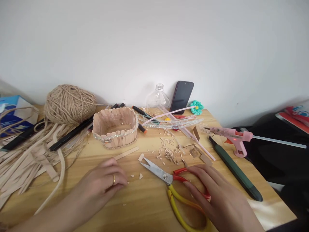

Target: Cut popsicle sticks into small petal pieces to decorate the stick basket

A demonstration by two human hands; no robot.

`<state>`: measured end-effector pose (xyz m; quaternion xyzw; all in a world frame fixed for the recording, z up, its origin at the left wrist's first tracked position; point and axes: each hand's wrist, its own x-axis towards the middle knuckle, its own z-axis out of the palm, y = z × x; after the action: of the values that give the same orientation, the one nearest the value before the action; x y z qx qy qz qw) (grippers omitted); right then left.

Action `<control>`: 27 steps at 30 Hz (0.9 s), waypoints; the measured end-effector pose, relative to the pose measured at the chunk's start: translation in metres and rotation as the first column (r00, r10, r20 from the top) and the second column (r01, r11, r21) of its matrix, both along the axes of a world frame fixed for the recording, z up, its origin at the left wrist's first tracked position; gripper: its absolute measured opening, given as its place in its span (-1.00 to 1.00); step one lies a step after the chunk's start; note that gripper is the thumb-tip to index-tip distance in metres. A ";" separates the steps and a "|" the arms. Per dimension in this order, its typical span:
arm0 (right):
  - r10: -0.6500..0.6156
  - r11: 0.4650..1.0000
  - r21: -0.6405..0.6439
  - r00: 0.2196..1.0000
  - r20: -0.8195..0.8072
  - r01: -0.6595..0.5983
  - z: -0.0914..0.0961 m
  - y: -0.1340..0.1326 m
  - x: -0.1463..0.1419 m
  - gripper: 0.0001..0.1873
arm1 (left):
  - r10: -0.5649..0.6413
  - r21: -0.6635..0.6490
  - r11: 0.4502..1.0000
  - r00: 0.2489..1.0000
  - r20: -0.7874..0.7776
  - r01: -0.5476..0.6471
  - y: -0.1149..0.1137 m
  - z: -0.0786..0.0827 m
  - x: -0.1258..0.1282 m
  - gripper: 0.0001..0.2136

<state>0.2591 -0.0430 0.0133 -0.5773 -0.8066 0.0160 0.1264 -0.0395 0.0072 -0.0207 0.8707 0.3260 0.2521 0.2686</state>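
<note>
My right hand (212, 190) grips the red handle of a pair of scissors (159, 170); the yellow handle loop hangs free below. The blades are slightly apart and point up and left. Just off their tips is a short rounded wooden piece (141, 157). My left hand (106, 178), with a ring on one finger, is curled with its fingers together on the table. Whatever is in its fingertips is hidden. Behind its knuckles a flat craft stick (126, 153) sticks out. Small wood chips (140, 176) lie between the hands.
A craft-stick basket (123, 140) with a beaded rim stands behind my left hand. A twine ball (70, 103) and loose sticks (31, 170) lie left. Wood scraps (169, 153), a phone (182, 96), a green cutter (234, 167) and a pink glue gun (238, 138) are right.
</note>
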 end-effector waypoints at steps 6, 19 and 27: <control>0.033 0.999 -0.001 0.998 -0.059 -0.033 0.008 0.030 -0.004 -0.76 | -0.041 0.058 0.997 0.999 -0.016 0.042 0.001 0.002 0.002 -0.81; 0.030 0.999 -0.043 1.000 0.000 -0.030 0.003 0.064 -0.008 -0.78 | -0.061 0.061 0.996 0.996 -0.071 0.065 0.008 0.004 -0.001 -0.78; 0.090 0.988 -0.128 0.996 0.021 -0.087 0.004 0.062 -0.028 -0.77 | -0.006 -0.007 1.000 1.000 0.008 0.006 0.004 0.001 0.000 -0.76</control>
<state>0.2308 0.0190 0.0173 -0.5480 -0.8303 0.0654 0.0779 -0.0394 0.0114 -0.0193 0.8696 0.3231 0.2537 0.2738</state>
